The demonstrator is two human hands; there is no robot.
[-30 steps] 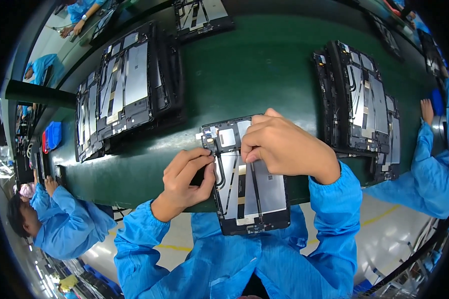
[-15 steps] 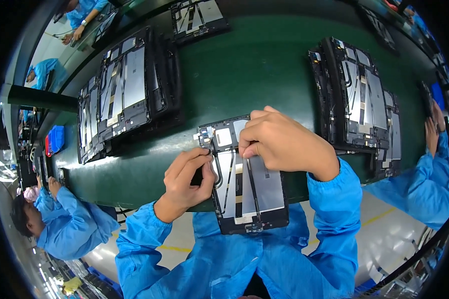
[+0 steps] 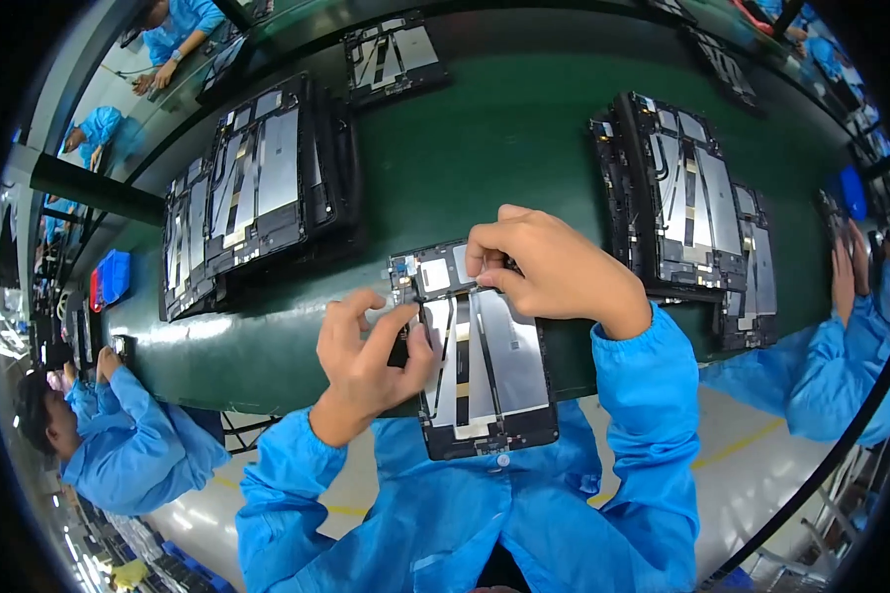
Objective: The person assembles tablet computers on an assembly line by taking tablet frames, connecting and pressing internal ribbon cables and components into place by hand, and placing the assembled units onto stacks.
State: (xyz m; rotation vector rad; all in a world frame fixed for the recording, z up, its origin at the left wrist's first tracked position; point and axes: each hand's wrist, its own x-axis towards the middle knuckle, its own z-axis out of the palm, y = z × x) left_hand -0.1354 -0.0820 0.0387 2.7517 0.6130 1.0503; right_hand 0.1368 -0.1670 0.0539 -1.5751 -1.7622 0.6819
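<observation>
An opened tablet (image 3: pixel 517 361) lies at the table's near edge, its inside facing up, with silver plates, dark ribbon cables and a black frame. Along its upper left side, my left hand (image 3: pixel 366 361) is open, thumb and fingers apart and partly curled near the frame. My right hand (image 3: pixel 559 267) reaches over the upper right part. Its thumb and index finger are pinched together just above the upper boards; whatever lies between the tips is too small to make out. That hand covers the tablet's upper right corner.
Stacks of similar opened tablets stand on the green table (image 3: pixel 504 138), a left stack (image 3: pixel 267 178) and a right stack (image 3: pixel 697 198). Another opened tablet (image 3: pixel 394 57) lies at the back. A blue bin (image 3: pixel 115 275) is at far left. Co-workers in blue sit on both sides.
My left fingers have spread and come off the tablet's left edge. My right pinch has shifted up toward the tablet's top. The whole view has moved slightly.
</observation>
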